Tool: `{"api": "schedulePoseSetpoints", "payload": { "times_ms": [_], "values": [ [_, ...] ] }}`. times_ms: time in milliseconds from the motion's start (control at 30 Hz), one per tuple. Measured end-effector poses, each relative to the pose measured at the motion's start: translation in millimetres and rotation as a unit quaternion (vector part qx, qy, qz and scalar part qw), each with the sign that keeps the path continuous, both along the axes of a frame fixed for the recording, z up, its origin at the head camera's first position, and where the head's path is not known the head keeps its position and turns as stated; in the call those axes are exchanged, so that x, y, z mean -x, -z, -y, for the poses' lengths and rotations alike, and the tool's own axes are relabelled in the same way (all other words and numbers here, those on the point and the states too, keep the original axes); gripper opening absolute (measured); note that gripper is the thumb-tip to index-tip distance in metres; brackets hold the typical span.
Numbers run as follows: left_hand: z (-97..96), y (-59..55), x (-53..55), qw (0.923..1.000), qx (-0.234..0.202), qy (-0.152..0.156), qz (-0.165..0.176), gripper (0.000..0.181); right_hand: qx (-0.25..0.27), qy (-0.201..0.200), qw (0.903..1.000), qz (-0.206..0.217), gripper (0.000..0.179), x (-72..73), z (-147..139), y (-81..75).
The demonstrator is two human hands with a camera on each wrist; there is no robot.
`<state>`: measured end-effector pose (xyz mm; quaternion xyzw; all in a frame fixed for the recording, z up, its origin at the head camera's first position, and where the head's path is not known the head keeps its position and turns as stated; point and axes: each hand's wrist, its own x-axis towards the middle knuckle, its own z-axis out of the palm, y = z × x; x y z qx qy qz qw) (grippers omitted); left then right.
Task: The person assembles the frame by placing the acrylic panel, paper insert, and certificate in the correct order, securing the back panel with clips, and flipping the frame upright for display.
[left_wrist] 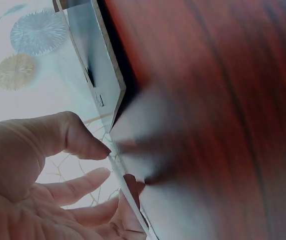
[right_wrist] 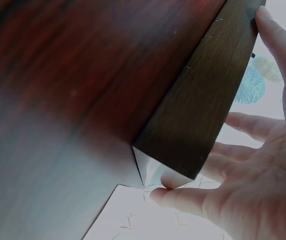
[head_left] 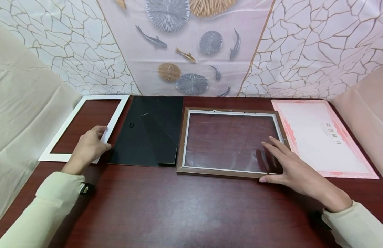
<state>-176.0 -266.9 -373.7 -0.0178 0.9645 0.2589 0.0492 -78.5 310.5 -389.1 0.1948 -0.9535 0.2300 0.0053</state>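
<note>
My left hand (head_left: 88,146) reaches over the near right corner of a white mat board (head_left: 62,157), fingers relaxed and apart. In the left wrist view its thumb (left_wrist: 80,136) is at the mat's thin edge; firm contact is unclear. My right hand (head_left: 298,170) spreads over the near right corner of a brown picture frame (head_left: 220,174) with a transparent pane (head_left: 225,144). Its thumb touches the frame's near side, seen in the right wrist view as a brown side face (right_wrist: 198,95). Between the hands lies a black backing board (head_left: 126,148) with a folded stand (head_left: 160,144).
A pink-bordered certificate sheet (head_left: 343,155) lies right of the frame, partly behind the right hand. Everything rests on a dark red wooden table (head_left: 179,206). A patterned cloth (head_left: 191,44) rises along the back, with pale cloth (head_left: 21,120) at the left side.
</note>
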Motion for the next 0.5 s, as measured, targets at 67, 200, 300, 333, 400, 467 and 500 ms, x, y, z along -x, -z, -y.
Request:
{"api": "schedulePoseSetpoints", "payload": {
  "times_ms": [67, 200, 300, 333, 400, 467, 500],
  "values": [
    [1.4, -0.8, -1.4, 1.0, 0.003, 0.001, -0.002, 0.067, -0.002, 0.001, 1.0, 0.0, 0.106, -0.2, 0.2, 0.1],
    [4.2, -3.5, -4.2, 0.9999, 0.008, 0.004, -0.006, 0.067, -0.006, 0.005, 0.9999, 0.01, 0.107, -0.5, -0.1, 0.4],
    [6.8, -6.4, -5.8, 1.0, 0.007, 0.005, 0.002, 0.067, -0.007, 0.01, 0.9997, 0.02, 0.108, -0.9, -0.8, 0.3],
    [7.8, -7.2, -6.3, 0.9999, 0.007, 0.005, 0.006, 0.067, -0.006, 0.012, 0.9997, 0.021, 0.108, -1.1, -0.9, 0.1],
    [9.4, -8.6, -7.1, 0.9999, 0.002, 0.005, 0.013, 0.067, -0.005, 0.014, 0.9997, 0.02, 0.108, -1.4, -1.3, -0.1],
    [10.7, -9.5, -8.1, 0.9998, -0.007, 0.005, 0.019, 0.066, -0.004, 0.015, 0.9997, 0.019, 0.108, -1.5, -1.6, -0.2],
    [11.3, -9.7, -8.9, 0.9998, -0.01, 0.005, 0.018, 0.067, -0.003, 0.015, 0.9997, 0.019, 0.108, -1.6, -1.7, -0.2]
  ]
}}
